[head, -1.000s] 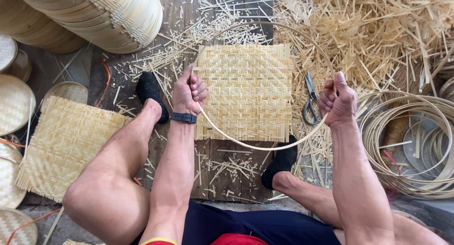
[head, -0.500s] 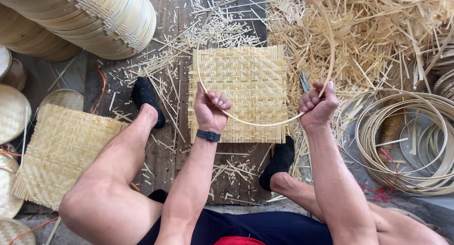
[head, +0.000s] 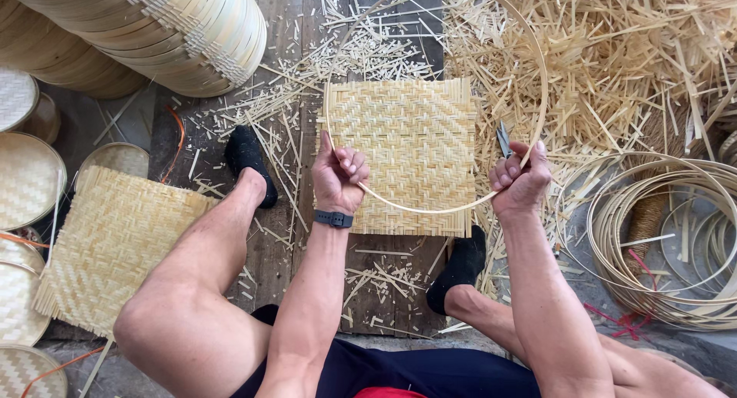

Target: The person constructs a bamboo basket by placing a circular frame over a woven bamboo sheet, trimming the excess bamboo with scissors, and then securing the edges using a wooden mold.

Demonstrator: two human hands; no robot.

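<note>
A thin bamboo hoop point(head: 430, 211) is held up over a square woven bamboo mat point(head: 411, 148) that lies on the wooden boards. My left hand point(head: 339, 177), with a dark watch at the wrist, grips the hoop's left side. My right hand point(head: 520, 181) pinches the hoop's right side. The hoop rises in a full ring above the mat, its top near the frame's upper edge. My legs, in black socks, are spread on either side of the mat.
A second woven mat point(head: 107, 244) lies at left beside my left leg. Stacked round bamboo trays point(head: 153, 29) stand at top left, flat woven lids point(head: 27, 175) at far left. Coiled bamboo hoops point(head: 675, 237) lie at right. Scissors point(head: 504, 139) and loose bamboo strips point(head: 614, 68) cover the floor.
The hoop, a low arc near my lap a second ago, has been swung up and forward into a full ring over the mat. Both hands moved up and closer together.
</note>
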